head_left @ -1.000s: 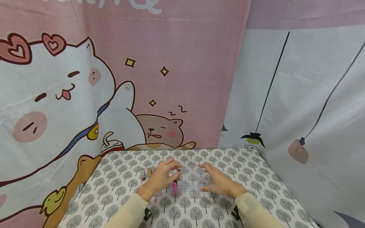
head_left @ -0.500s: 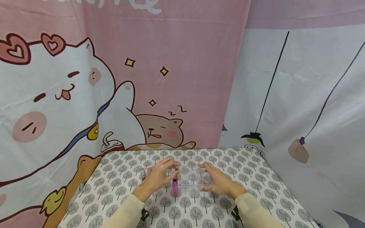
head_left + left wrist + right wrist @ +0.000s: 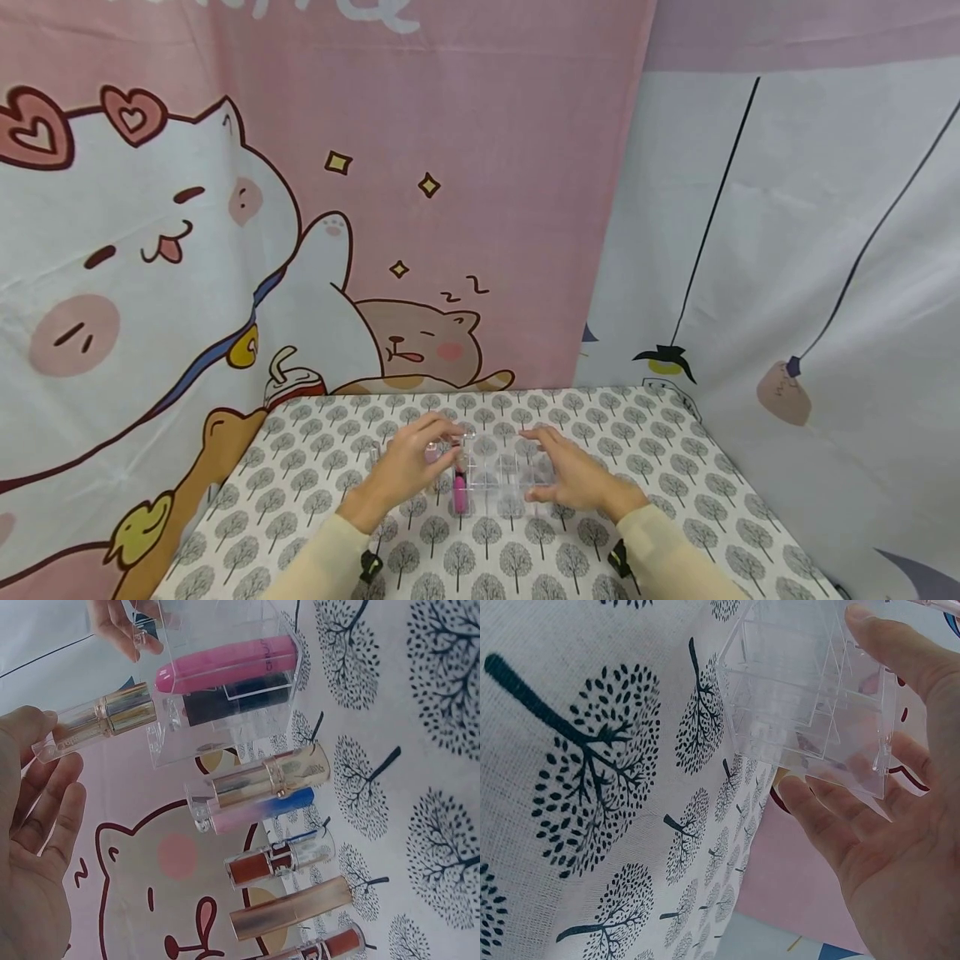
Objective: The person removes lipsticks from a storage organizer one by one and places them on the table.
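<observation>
The left hand (image 3: pixel 401 471) pinches a clear-capped gold lipstick (image 3: pixel 97 721) at its cap end, just beside the near-left corner of the clear organizer (image 3: pixel 506 475). A pink tube (image 3: pixel 225 664) stands in the organizer's left compartment. The right hand (image 3: pixel 573 477) rests with relaxed, straight fingers (image 3: pixel 821 817) against the organizer's right side. Several more lipsticks (image 3: pixel 262 791) stand on the tree-print tablecloth (image 3: pixel 675 467), left of the organizer.

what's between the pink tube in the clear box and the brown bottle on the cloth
In the left wrist view, two tubes lie between the pink tube and the brown bottle: a gold-banded tube and a pink-and-blue tube, side by side on the cloth.
</observation>
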The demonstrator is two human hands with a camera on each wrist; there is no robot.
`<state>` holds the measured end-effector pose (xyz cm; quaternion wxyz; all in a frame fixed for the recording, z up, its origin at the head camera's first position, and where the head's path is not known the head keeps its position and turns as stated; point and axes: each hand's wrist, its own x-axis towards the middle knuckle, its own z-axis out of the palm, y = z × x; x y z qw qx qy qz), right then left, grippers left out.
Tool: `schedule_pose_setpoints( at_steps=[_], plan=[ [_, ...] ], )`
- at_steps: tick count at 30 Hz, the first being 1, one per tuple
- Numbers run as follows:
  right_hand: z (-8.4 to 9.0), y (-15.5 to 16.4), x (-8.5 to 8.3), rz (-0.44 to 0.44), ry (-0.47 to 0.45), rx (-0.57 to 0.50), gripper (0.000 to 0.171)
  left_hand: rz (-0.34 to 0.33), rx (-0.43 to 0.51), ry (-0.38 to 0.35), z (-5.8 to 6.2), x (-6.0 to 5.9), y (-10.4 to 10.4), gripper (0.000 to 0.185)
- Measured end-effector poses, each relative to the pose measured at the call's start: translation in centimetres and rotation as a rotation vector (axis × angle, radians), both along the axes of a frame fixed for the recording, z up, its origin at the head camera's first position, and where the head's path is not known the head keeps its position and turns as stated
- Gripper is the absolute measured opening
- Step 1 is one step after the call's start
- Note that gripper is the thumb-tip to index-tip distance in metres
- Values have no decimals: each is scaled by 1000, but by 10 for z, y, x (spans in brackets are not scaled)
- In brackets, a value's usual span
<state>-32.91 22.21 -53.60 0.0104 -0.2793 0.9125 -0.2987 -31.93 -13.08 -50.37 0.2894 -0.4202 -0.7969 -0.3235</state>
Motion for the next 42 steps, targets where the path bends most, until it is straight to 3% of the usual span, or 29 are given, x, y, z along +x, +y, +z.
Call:
schedule_pose_setpoints(
  at_steps=[10,24,42],
  plan=[
    [1,-1,2,-4,6,-3,107,0,22,48,-4,0,-11,33],
    [2,0,1,-2,7,-8,108,38,27,39,2,0,-28,29],
    [1,0,2,-14,3,-1,108,125,41,8,-5,2,-57,35]
  ],
)
